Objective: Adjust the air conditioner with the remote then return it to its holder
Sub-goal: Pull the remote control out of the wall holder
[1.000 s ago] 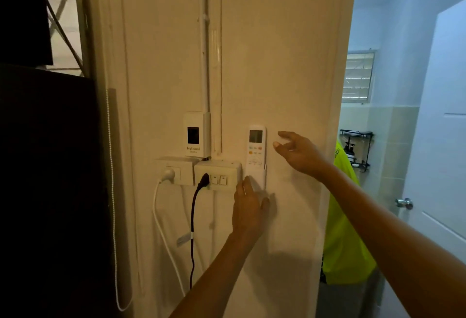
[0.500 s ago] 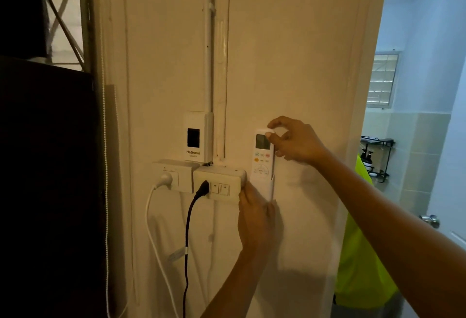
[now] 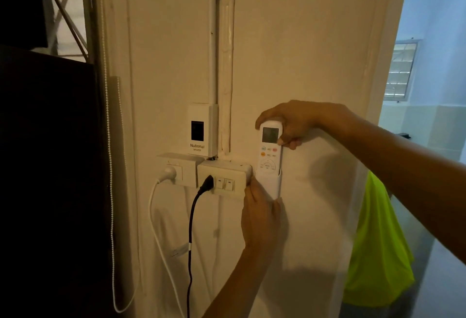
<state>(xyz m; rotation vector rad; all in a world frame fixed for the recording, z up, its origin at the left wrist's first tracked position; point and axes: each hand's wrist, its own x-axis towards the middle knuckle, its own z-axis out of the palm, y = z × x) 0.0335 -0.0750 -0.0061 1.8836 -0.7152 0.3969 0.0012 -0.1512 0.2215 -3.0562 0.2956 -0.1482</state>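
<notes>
A white remote (image 3: 269, 156) with a grey display and coloured buttons stands upright in a white wall holder (image 3: 271, 184) on the cream wall. My right hand (image 3: 295, 123) wraps over the remote's top end, thumb on its right edge and fingers curled over its upper left corner. My left hand (image 3: 259, 214) rests flat against the wall just under the holder, with its fingertips touching the holder's lower left side. The remote's lower part is hidden inside the holder.
Left of the holder are a switch box (image 3: 224, 179) with a black plug and cable (image 3: 191, 229), a socket with a white plug (image 3: 167, 174), and a National breaker box (image 3: 201, 129) above. A dark panel (image 3: 50, 179) fills the left. A yellow-green cloth (image 3: 378, 242) hangs by the doorway.
My right hand came from open and apart at the remote's right to closing over its top. The left hand stayed under the holder. The camera moved closer.
</notes>
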